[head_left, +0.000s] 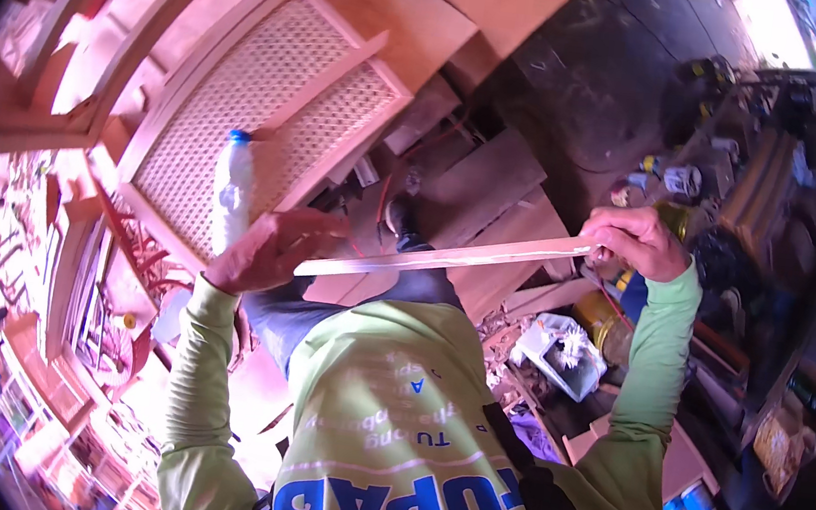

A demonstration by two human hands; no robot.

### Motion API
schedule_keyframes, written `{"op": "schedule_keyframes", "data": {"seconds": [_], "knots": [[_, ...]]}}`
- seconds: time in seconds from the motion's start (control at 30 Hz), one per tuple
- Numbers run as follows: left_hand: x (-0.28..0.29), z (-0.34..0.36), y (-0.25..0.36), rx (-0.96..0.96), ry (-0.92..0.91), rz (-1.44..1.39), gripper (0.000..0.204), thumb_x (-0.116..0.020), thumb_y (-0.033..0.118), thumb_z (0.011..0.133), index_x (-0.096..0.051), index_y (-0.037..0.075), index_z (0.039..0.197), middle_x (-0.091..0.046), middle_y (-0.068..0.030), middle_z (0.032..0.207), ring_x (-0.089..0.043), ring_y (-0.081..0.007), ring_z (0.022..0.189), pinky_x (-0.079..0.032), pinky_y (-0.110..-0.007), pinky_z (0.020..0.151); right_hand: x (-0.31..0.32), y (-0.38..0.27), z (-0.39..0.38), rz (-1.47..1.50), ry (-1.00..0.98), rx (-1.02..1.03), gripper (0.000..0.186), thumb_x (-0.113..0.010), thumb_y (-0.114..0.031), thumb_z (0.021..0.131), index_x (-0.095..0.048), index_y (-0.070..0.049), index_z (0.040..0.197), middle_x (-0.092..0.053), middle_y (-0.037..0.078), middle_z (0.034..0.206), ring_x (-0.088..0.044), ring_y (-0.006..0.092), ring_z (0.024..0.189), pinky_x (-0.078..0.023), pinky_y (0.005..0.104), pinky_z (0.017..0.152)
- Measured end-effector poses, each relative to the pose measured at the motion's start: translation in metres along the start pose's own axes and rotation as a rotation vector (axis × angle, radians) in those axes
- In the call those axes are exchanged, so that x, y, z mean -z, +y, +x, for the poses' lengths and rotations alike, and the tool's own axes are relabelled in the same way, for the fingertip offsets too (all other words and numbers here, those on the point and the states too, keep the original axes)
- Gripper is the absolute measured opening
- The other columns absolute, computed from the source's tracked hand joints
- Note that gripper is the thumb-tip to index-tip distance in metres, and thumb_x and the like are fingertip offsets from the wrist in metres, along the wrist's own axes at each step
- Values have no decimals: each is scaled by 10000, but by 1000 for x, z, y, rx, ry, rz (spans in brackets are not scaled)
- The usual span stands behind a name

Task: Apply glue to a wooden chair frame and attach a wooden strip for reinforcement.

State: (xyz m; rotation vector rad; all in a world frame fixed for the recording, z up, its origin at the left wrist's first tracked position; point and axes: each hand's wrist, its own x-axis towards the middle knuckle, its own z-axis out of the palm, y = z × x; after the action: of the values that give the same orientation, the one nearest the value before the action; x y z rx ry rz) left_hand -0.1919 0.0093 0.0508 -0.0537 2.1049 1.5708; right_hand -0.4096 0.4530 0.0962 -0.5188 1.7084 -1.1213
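A thin, light wooden strip (448, 253) slants across in front of my body, with a whitish streak along its edge. Its right end is pinched between the thumb and fingers of my right hand (639, 243). Close to the strip's left end is my left hand (273, 248), fingers loosely stretched and apart; whether it touches the strip, I cannot tell. Just beyond that hand a white bottle with a blue cap (232, 190) stands against a wooden-framed woven cane panel (278, 69).
Curved wooden frame pieces (119, 51) fill the upper left. Boards (491, 189) lie beyond the strip. Below my right hand sits a whitish plastic container (560, 356), amid clutter. Long planks (763, 185) and assorted cans and tools crowd the right side.
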Motion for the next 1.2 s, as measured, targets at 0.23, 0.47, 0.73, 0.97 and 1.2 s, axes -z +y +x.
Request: {"op": "schedule_keyframes", "data": {"seconds": [0.23,0.47,0.73,0.97,1.2], "knots": [[45,-40,-50,164,911,519,799,-751,120,916,-319,83,1587,-631,-198,1259,-642,-330,1137,-540,-461,970,2,-31,17,-211,-34,36,226,-555,-106,1020,-681,64,941,-629,63,790,-607,107,701,-481,257,641],[28,-12,-77,318,923,914,1037,-783,276,789,-209,1,1607,-519,-295,1258,-523,-463,1133,-467,-563,951,2,-37,36,-117,-98,86,182,-566,-63,1011,-694,58,966,-651,66,833,-625,105,723,-499,245,667],[37,-15,-107,134,1208,447,826,-627,98,914,-156,-81,1569,-461,-437,1374,-536,-566,1210,-451,-550,1055,-10,-35,42,-77,-56,66,193,-584,-57,992,-718,69,934,-681,74,822,-632,96,694,-497,241,627],[78,-32,-127,140,1554,270,872,-655,186,924,-147,-95,1574,-424,-369,1474,-488,-437,1347,-386,-420,1147,-6,-35,32,-121,-33,91,199,-552,-35,986,-721,55,931,-684,81,788,-647,105,697,-526,256,646],[110,-18,-148,249,1680,436,913,-653,114,855,-128,-115,1567,-295,-384,1528,-328,-515,1439,-284,-499,1223,-2,-26,50,-108,-85,127,191,-571,-65,992,-717,44,938,-685,81,811,-662,110,709,-525,244,632]]}}
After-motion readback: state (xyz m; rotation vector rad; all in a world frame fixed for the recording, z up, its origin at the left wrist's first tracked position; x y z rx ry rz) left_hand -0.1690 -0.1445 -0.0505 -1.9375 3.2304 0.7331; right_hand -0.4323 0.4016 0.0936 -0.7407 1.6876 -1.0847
